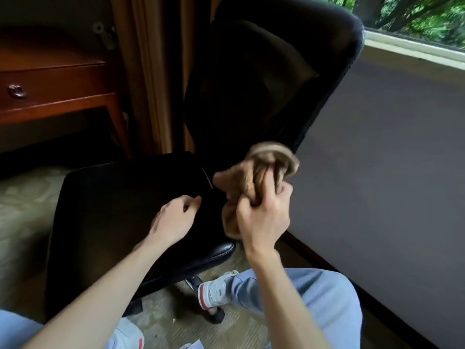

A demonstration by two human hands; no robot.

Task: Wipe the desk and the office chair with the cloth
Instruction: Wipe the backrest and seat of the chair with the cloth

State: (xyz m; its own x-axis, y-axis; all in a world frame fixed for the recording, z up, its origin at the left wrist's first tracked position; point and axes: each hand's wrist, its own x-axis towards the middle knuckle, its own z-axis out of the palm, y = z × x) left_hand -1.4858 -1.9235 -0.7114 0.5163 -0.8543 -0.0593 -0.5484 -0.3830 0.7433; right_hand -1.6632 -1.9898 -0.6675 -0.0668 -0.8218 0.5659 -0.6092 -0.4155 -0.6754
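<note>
the cloth (254, 187) is a tan, fuzzy towel bunched into a wad. it is held in the air at the right rear corner of the seat (113, 210), close to the foot of the backrest (264, 84). your right hand (263, 217) grips it from below, fingers curled deep into the folds. a loop of cloth rises above your knuckles and overlaps the backrest's lower edge. blur hides whether it touches.

your left hand (173, 219) is over the middle of the seat, left of the cloth and apart from it. its fingers are loosely curled and hold nothing. you cannot tell whether it rests on the leather.

the office chair (221, 250) is black, glossy along the seat's front edge, with a tall backrest leaning to the right. a black caster (217, 316) shows beneath it on the pale patterned carpet (22, 210).

your right knee in light blue jeans (322, 298) is bent beside the chair, and a white shoe (216, 290) is planted near the caster.

further out, upper left, stands the reddish wooden bench (55, 76) with a drawer and a round metal knob (16, 91). brown curtains (148, 71) hang between it and the chair. on the right are a grey wall (390, 159) and a window (415, 16) full of green leaves.
</note>
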